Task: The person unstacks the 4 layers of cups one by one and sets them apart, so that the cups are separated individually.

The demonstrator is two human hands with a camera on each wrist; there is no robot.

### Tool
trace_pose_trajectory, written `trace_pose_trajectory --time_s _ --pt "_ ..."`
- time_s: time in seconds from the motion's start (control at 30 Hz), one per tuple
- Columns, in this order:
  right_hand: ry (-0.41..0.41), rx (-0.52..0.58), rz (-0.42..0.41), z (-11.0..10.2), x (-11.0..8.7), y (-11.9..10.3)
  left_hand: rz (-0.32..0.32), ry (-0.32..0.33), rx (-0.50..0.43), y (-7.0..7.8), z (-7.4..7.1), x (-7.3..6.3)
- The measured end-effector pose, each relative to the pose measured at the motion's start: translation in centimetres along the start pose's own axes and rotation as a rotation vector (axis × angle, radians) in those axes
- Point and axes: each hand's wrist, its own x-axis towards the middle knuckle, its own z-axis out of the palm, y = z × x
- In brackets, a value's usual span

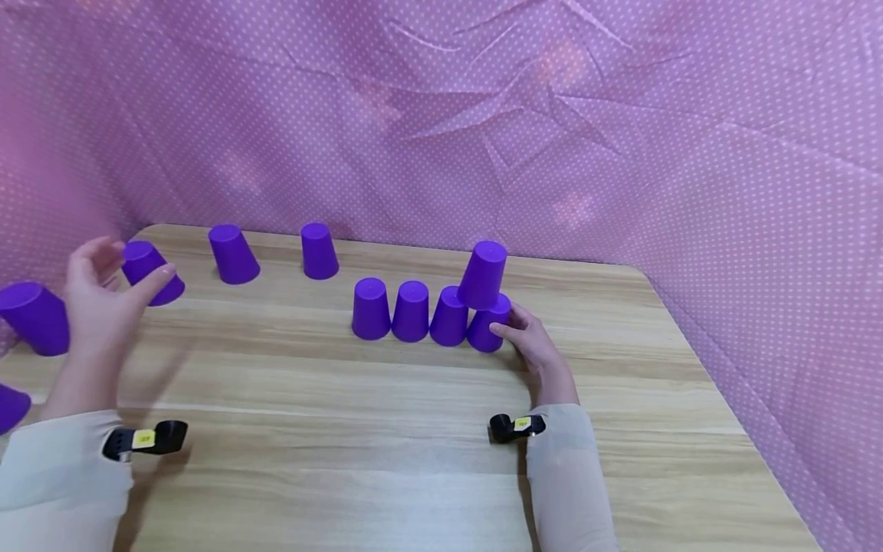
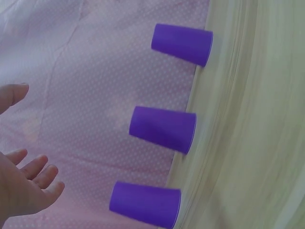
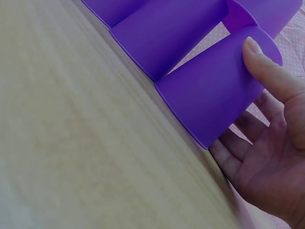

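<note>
Several upside-down purple cups (image 1: 371, 310) stand side by side in a row at the table's middle. One more cup (image 1: 483, 276) sits on top, bridging the two rightmost. My right hand (image 1: 534, 345) holds the rightmost cup (image 1: 486, 333) low on its right side. In the right wrist view, the thumb lies on that cup's (image 3: 214, 86) front, with the fingers behind and beside it. Over at the left, my left hand (image 1: 100, 307) is raised with thumb and fingers spread, in front of a cup (image 1: 141, 264). The left wrist view shows this hand (image 2: 24, 188) empty.
Along the back edge stand two upside-down cups, one left (image 1: 234, 257) and one nearer the middle (image 1: 320, 253). Two others, a cup (image 1: 37, 318) and a partly cut-off cup (image 1: 10, 406), are at the left edge. Pink dotted cloth (image 1: 441, 138) surrounds the wooden table (image 1: 345, 460).
</note>
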Motion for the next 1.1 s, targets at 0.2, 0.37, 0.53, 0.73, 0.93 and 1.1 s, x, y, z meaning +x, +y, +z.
trace_pose_trajectory --time_s 0.2,0.37,0.53,0.73,0.93,1.1 --pt "-0.009 0.009 -0.005 -0.2 0.0 0.0 0.012 -0.063 -0.010 0.7 1.7 -1.2" --pt "-0.007 0.007 0.008 -0.3 -0.1 0.1 0.036 -0.119 -0.009 3.3 3.5 -3.4" --pt "-0.005 0.004 0.012 -0.3 -0.1 0.1 0.057 -0.172 -0.040 4.0 5.1 -4.1" --pt "-0.010 -0.009 0.004 -0.4 -0.1 0.0 0.098 -0.227 -0.074 4.6 7.2 -4.6" --pt "-0.004 -0.006 0.005 -0.3 -0.2 -0.1 0.116 -0.289 -0.128 4.7 9.4 -4.9" --pt "-0.005 -0.004 0.007 -0.4 -0.2 0.0 0.099 -0.322 -0.217 5.3 10.8 -5.3"
